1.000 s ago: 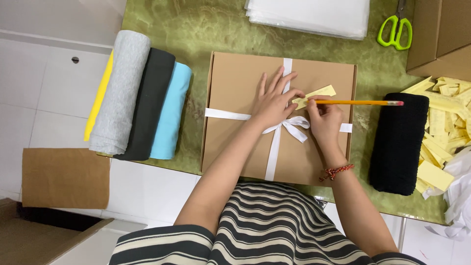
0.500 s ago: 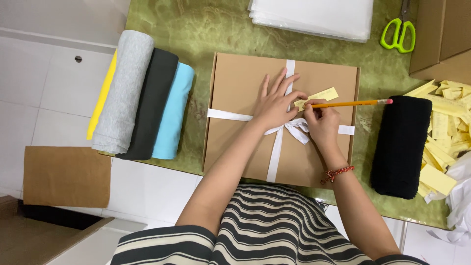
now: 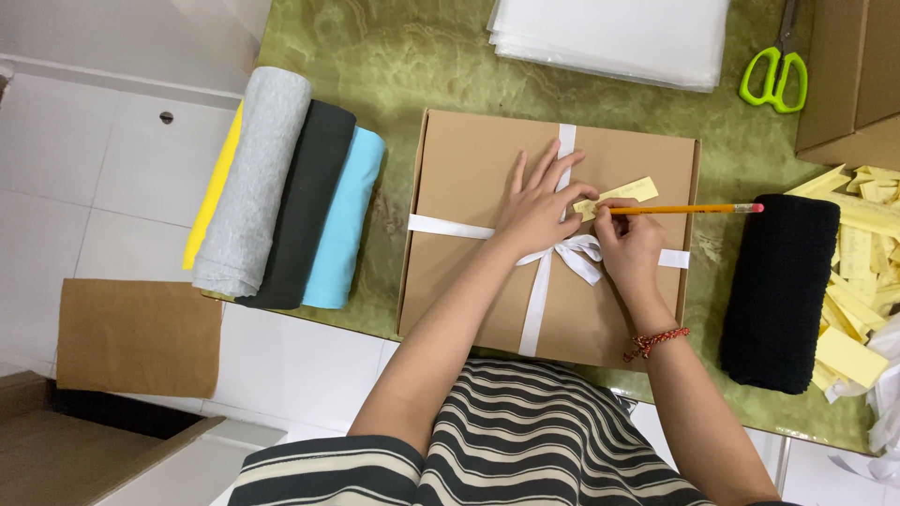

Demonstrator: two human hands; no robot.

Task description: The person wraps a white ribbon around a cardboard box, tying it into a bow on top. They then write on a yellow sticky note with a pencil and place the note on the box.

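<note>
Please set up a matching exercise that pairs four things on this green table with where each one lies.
Things:
1. pencil
2. scissors
3. black roll
4. yellow slip

Places:
A. far edge of the table, beside the stack of white sheets
B. on the box, under the left hand
C. in the right hand
D. right of the box

Pairs: 1-C, 2-A, 3-D, 4-B

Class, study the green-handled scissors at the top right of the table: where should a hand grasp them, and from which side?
Grasp the scissors by the two green finger loops, coming from the near side: the loops point toward the person, while the blades run away off the top edge.
</note>
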